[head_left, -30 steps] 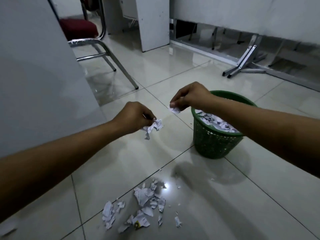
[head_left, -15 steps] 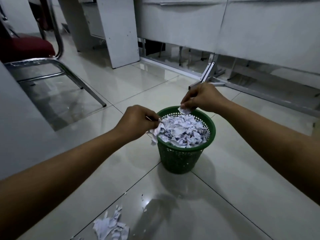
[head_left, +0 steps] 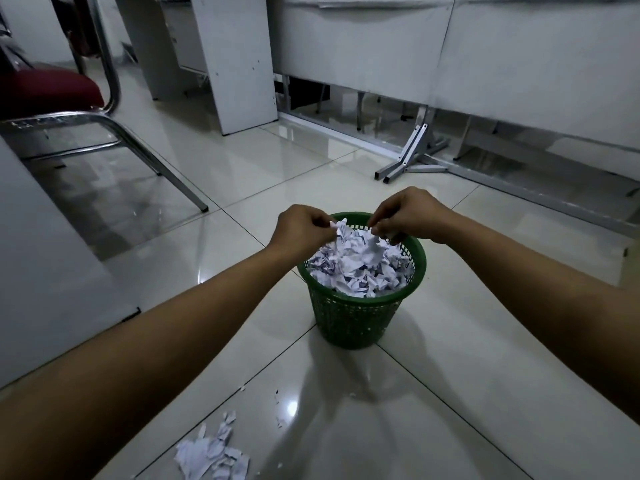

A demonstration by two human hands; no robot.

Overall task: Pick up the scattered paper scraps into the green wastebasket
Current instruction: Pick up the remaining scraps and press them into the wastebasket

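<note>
Hovering over the green wastebasket [head_left: 356, 320], the left hand [head_left: 299, 230] pinches a paper scrap [head_left: 339, 226]; the right hand [head_left: 405, 214] pinches another one [head_left: 375, 242]; more scraps [head_left: 211, 457] lie on the tiled floor [head_left: 450, 393]; their print is too small to read.

Both hands hang over the green wastebasket [head_left: 353, 323], which is heaped with torn paper. The left hand [head_left: 301, 230] pinches a scrap [head_left: 341, 226] above the near-left rim; the right hand [head_left: 405, 216] pinches another scrap [head_left: 375, 241]. More paper scraps [head_left: 211, 455] lie on the glossy tiled floor [head_left: 450, 393] nearer the camera. A red-seated chair [head_left: 48, 95] stands far left.
</note>
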